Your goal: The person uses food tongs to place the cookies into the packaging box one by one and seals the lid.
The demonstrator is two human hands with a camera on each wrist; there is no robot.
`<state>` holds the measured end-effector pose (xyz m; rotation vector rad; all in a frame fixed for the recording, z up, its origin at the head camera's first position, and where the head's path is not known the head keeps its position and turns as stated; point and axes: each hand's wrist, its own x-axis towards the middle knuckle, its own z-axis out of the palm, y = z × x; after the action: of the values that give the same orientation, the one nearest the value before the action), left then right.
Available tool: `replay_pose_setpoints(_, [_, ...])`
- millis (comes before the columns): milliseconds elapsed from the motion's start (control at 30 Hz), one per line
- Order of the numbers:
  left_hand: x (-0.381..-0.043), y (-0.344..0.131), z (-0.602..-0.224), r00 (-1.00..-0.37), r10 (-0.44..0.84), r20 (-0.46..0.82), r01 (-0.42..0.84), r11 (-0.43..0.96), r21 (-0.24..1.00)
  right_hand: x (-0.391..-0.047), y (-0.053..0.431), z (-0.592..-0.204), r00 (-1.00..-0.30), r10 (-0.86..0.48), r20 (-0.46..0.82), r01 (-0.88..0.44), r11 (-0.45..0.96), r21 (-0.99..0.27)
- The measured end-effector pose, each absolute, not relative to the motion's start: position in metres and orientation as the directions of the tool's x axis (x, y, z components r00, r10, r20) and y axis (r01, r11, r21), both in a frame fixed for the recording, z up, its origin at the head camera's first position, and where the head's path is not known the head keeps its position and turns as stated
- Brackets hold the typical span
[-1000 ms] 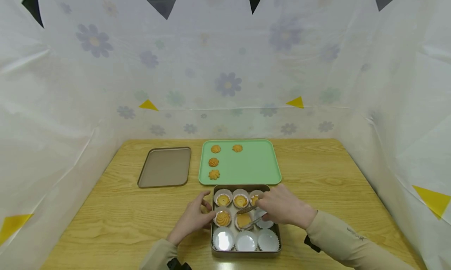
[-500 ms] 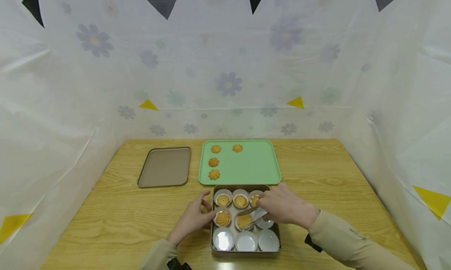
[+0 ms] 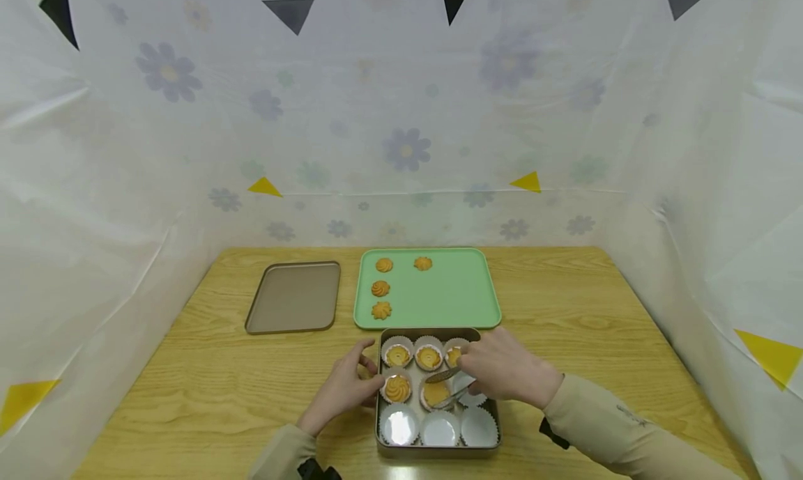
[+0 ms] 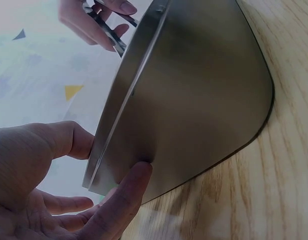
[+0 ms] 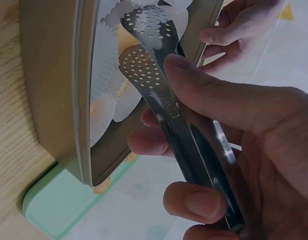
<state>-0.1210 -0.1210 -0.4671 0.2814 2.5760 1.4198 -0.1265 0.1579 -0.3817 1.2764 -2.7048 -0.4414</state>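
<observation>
A rectangular metal tin [image 3: 439,452] holds white paper cups in rows, several with piped cookies in them. My right hand [image 3: 505,368] grips metal tongs [image 5: 161,90] with perforated tips, between thumb and fingers. The tongs' tips reach into the middle cup, one on each side of a flat-faced cookie [image 3: 434,394]; whether they press on it, I cannot tell. At the tin's left wall is my left hand [image 3: 345,386]. Its thumb lies at the rim and a fingertip touches the outer wall in the left wrist view, holding the tin there.
Behind the tin lies a green tray [image 3: 445,292] with several loose cookies, most along its left side. A brown square tray [image 3: 295,299] stands to its left on the wooden table [image 3: 564,299]. Bare paper cups [image 3: 479,428] fill the tin's front row.
The tongs' tips have shifted very slightly within the middle cup. Both hands stay almost where they were, and the tin and trays have not moved.
</observation>
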Motion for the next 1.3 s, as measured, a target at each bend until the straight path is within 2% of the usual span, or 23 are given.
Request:
replay_pose_setpoints(233, [-0.121,-0.120,-0.467,-0.965,0.252,-0.071,0.078,0.538,0.839,-0.126,0.154,-0.384,-0.654,-0.755,-0.032,-0.725,0.615,0.311])
replay_pose_setpoints(633, [-0.120,-0.120,-0.466,-0.966,0.247,-0.080,0.069,0.541,0.838,-0.126,0.155,-0.391,-0.588,-0.808,0.037,-0.723,0.546,0.424])
replay_pose_setpoints(900, [-0.120,-0.120,-0.465,-0.966,0.246,-0.076,0.074,0.550,0.832,-0.127,0.157,-0.385,-0.562,-0.825,0.060,-0.732,0.529,0.429])
replay_pose_setpoints(1067, [-0.120,-0.120,-0.464,-0.965,0.247,-0.089,0.060,0.534,0.843,-0.132,0.161,-0.378,-0.572,-0.818,0.051,-0.770,0.558,0.310])
replay_pose_setpoints(1300, [-0.119,-0.120,-0.464,-0.964,0.250,-0.096,0.052,0.527,0.848,-0.151,0.167,-0.372,-0.620,-0.770,-0.149,-0.774,0.632,-0.047])
